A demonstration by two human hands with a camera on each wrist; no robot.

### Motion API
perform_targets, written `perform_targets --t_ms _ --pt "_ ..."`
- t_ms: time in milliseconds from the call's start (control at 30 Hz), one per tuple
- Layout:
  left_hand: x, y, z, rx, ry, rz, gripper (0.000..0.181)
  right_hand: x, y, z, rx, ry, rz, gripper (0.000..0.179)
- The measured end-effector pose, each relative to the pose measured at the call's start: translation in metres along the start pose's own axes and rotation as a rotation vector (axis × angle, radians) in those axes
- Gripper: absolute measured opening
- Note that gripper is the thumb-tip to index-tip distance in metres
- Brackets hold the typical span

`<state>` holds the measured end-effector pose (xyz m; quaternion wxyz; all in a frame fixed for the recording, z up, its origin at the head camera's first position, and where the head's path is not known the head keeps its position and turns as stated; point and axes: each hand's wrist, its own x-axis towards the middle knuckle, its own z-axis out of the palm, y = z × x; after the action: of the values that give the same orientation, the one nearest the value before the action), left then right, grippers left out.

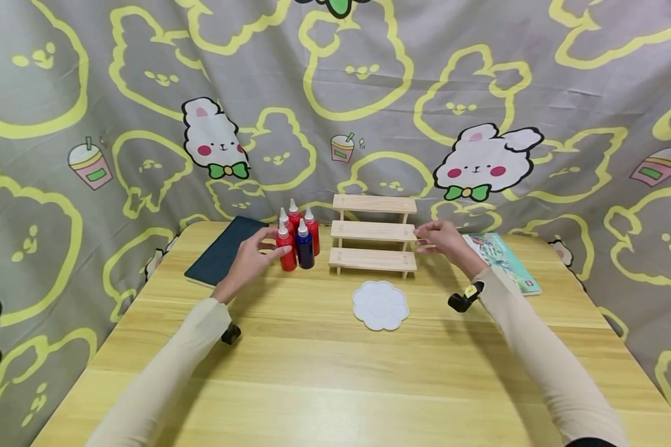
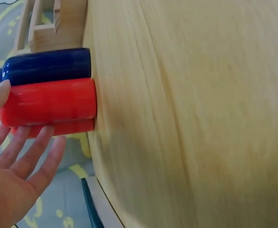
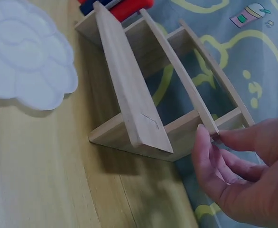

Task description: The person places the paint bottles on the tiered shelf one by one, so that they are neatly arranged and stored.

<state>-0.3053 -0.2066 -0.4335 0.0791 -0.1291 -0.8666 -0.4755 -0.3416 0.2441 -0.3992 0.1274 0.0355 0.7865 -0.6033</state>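
My left hand (image 1: 251, 256) is at the front red squeeze bottle (image 1: 288, 262), its thumb on the near side and its fingers spread along the other. In the left wrist view those fingers are fairly straight, not curled round the red bottle (image 2: 51, 102). A dark blue bottle (image 1: 305, 253) stands right beside it, with several more red bottles (image 1: 314, 234) behind. With thumb and fingertips my right hand (image 1: 446, 241) pinches the right end of the middle step of a three-step wooden display stand (image 1: 373, 259). All the bottles have white pointed caps.
A white flower-shaped palette (image 1: 380, 304) lies in front of the stand. At the left is a dark flat book (image 1: 223, 251); a colourful booklet (image 1: 506, 261) lies right, behind the right forearm. A patterned grey curtain (image 1: 279, 74) hangs along the back of the table (image 1: 335, 372).
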Motion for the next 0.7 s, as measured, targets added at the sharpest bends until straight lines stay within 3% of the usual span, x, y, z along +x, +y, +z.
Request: perform_targets --t_ms 300,700 --pt "0.0003 0.0063 0.0078 -0.011 0.028 -0.048 0.051 0.004 -0.0072 -0.0036 0.028 -0.003 0.072 0.039" --pt "-0.0052 0.0056 0.0092 -0.031 0.057 -0.025 0.051 0.0064 -0.003 -0.0003 0.047 -0.048 0.066 0.047"
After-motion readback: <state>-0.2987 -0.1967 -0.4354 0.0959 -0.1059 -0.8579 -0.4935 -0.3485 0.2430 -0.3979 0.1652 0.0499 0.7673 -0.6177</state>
